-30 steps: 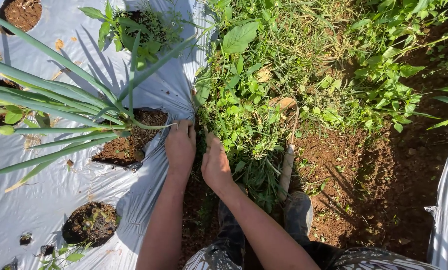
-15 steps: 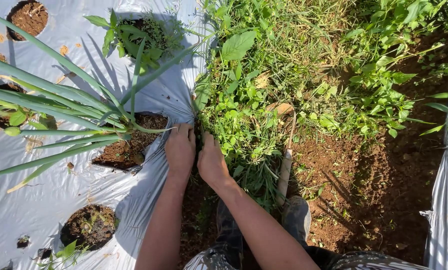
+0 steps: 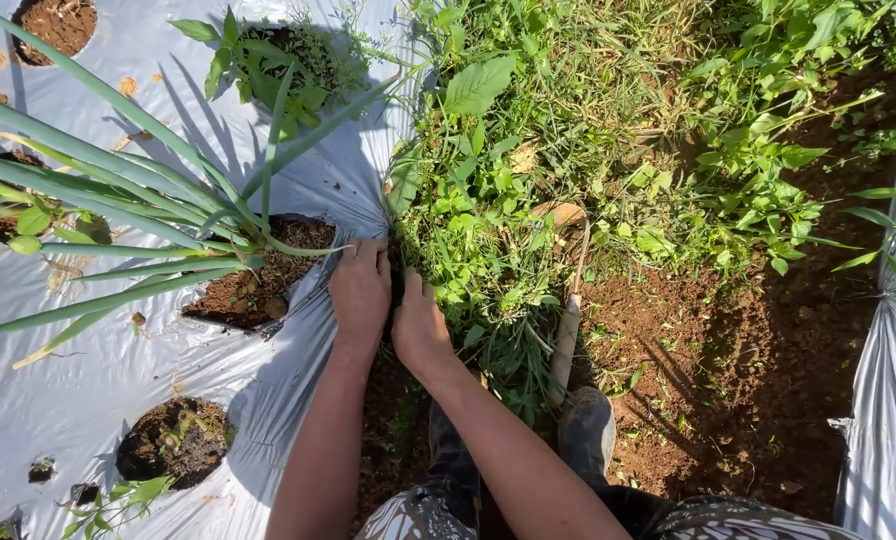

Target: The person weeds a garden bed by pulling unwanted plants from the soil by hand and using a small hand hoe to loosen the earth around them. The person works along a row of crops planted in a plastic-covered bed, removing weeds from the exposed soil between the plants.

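1. As we crouch in the furrow, our left hand (image 3: 360, 290) and right hand (image 3: 420, 325) sit side by side at the edge of the silver mulch sheet (image 3: 298, 400).
2. The weed clump (image 3: 488, 250) rises just beyond and right of the right hand, stems running away from us.
3. Fingers are buried in weeds; we cannot tell their grip.
4. A wooden handle (image 3: 568, 330) lies alongside.

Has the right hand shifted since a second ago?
Yes, slightly. The right hand has edged left, closing on the left hand, judged against the wooden tool handle lying in the weeds.
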